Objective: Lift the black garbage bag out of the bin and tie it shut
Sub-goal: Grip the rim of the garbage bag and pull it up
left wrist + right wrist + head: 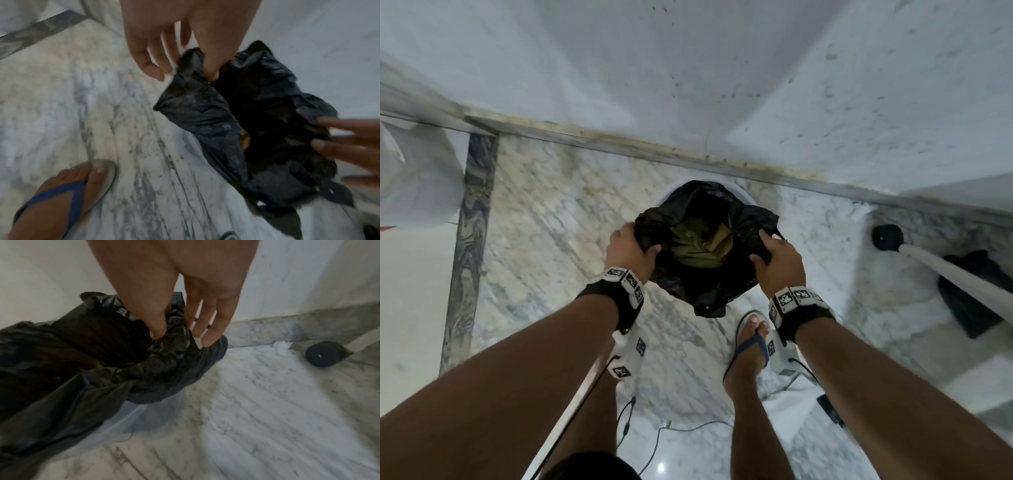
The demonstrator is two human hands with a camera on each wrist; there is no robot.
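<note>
Two hands work the rim: the left hand [627, 244] pinches the black garbage bag [707, 289] at its left edge, the right hand [780, 262] bunches the right. Bag partly sits in the white bin [741, 192]. Thin, slippery film, likely light; gather rim corners.

Crinkled glossy black plastic bag [709, 274]; polished veined marble floor [558, 219].

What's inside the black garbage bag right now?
Through the open mouth of the garbage bag you can see green leafy waste and a brown cardboard piece. Anything deeper is hidden by them and the dark plastic.
</note>
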